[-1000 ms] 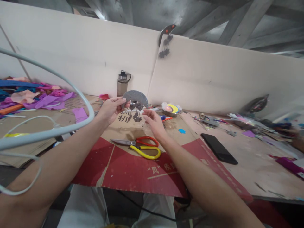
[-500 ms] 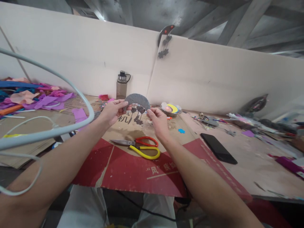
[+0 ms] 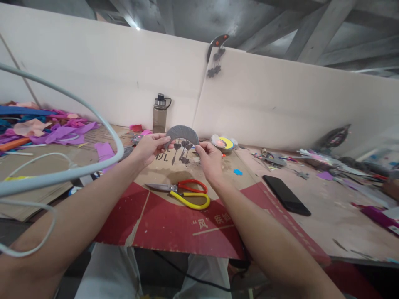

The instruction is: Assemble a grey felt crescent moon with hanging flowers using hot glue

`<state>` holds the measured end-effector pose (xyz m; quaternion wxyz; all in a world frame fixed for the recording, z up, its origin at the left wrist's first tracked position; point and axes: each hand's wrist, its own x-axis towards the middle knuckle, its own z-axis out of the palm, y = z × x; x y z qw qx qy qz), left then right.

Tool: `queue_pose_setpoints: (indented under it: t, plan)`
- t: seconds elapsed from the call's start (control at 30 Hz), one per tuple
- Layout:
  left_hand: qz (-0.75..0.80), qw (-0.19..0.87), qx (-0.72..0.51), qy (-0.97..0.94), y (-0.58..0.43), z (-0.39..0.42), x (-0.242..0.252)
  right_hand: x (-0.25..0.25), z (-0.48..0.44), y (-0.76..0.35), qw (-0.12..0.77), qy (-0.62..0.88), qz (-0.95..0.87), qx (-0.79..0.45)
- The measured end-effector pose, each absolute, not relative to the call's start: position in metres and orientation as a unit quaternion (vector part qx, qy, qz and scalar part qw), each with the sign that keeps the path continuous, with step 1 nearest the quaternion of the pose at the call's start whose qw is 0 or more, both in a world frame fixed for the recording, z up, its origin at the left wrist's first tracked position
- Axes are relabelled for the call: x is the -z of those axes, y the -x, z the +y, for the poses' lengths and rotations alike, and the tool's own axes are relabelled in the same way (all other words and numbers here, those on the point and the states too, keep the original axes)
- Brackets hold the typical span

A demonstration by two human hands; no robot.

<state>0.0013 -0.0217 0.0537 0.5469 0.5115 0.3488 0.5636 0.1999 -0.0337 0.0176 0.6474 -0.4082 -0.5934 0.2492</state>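
At the left edge of the frame, coloured paper scraps (image 3: 62, 132) lie heaped, with a pale tube (image 3: 46, 179) looping across in front of them. Left of centre, the left hand (image 3: 151, 148) pinches the left end of a grey crescent (image 3: 183, 131), thumb on the near face and fingers behind. A water bottle (image 3: 159, 118) stands against the white wall just above this hand.

The crescent is at the middle of the frame, spanning the gap between the two hands, its curve arched upward and both ends turned down into the grips. From its inner edge hang small dark pieces (image 3: 186, 145), some heart-shaped, well inside the gap and apart from the fingertips. Below them, scissors (image 3: 173, 188) lie with blades toward the left on the cardboard (image 3: 174, 228).

Right of centre, the right hand (image 3: 212, 160) grasps the crescent's right tip between thumb and forefinger. Above, at the top of the wall, hangs another crescent ornament (image 3: 213, 47). Beyond the right hand sit a shallow dish (image 3: 232, 148), a blue cutout (image 3: 237, 172) and, farther right, a black phone (image 3: 286, 195).
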Motion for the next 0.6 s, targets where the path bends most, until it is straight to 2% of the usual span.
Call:
queue_pose_setpoints:
  t: [0.23, 0.6]
  plan:
    - [0.354, 0.506, -0.566, -0.546, 0.0044, -0.0145, -0.0475, -0.0162, -0.0317, -0.1982, 0.638, 0.399, -0.586, -0.301]
    - [0.362, 0.507, -0.564, -0.541, 0.006, -0.0129, -0.0454, -0.0131, -0.0263, -0.1999, 0.638, 0.379, -0.568, -0.356]
